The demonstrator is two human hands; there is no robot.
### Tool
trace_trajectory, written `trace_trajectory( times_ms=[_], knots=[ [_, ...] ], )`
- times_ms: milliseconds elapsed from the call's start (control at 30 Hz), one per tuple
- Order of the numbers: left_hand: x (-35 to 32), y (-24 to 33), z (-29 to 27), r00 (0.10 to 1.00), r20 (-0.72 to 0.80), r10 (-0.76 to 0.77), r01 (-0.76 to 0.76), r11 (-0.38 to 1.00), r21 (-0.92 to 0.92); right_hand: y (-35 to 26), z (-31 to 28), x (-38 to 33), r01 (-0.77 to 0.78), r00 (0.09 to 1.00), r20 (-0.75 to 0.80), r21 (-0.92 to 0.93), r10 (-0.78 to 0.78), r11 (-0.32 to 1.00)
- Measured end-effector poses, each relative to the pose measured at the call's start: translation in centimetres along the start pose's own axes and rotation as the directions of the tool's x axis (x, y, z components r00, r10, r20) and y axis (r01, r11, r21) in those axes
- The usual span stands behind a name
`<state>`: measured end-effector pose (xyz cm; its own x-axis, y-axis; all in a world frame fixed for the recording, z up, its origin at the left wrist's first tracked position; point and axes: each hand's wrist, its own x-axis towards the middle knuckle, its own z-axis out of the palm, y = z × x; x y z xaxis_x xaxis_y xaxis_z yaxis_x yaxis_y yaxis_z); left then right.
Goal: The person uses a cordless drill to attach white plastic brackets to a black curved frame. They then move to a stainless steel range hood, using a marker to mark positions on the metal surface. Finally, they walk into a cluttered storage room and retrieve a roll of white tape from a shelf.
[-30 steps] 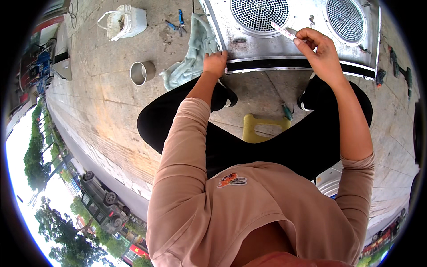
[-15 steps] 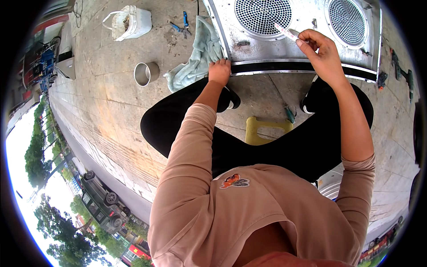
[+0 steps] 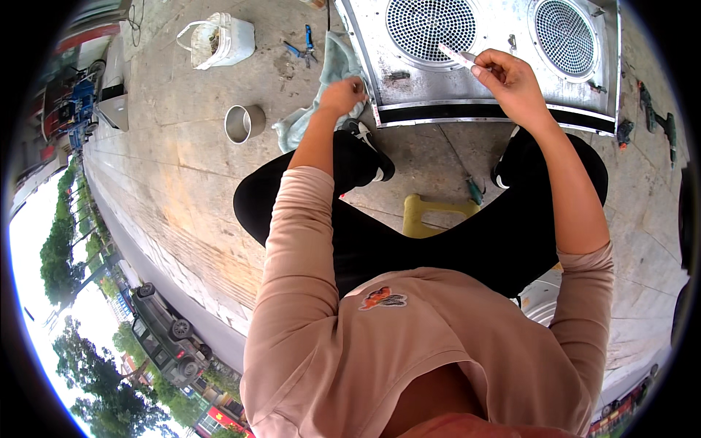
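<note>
My right hand (image 3: 511, 86) is closed, pinching a slim white stick with reddish marks (image 3: 454, 54) between thumb and fingers. Its tip points over the left of two round perforated grilles (image 3: 431, 29) in a silvery metal housing (image 3: 467, 93), which looks like a range hood. Just left of the housing's corner, my left hand (image 3: 342, 96) is slightly blurred, with its fingers curled in. Whether anything is inside them is hidden. Beneath that hand, a pale green cloth (image 3: 293, 130) lies crumpled on the floor, apparently touching the housing's left side.
On the left stand a white bucket (image 3: 234, 42) and a metal cylinder (image 3: 253, 123). Blue-handled pliers (image 3: 309, 40) lie near the cloth. A yellow stool (image 3: 413, 213) and a screwdriver (image 3: 475, 191) are between my legs. A power drill (image 3: 666, 125) lies at the right.
My left hand has lifted off the housing's front edge and moved up and left, over the cloth. The right hand and its white stick have shifted slightly left in the picture.
</note>
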<state>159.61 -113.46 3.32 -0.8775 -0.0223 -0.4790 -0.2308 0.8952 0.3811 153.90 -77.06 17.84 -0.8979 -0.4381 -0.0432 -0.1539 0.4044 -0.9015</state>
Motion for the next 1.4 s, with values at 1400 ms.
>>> trace_trajectory(
  times_ms=[1400],
  knots=[
    [-7.8, 11.2, -11.0, 0.853, -0.393, 0.344, -0.437, 0.882, -0.177, -0.6, -1.9, 0.4, -0.052, 0.996, -0.039, 0.489, 0.082, 0.871]
  ],
)
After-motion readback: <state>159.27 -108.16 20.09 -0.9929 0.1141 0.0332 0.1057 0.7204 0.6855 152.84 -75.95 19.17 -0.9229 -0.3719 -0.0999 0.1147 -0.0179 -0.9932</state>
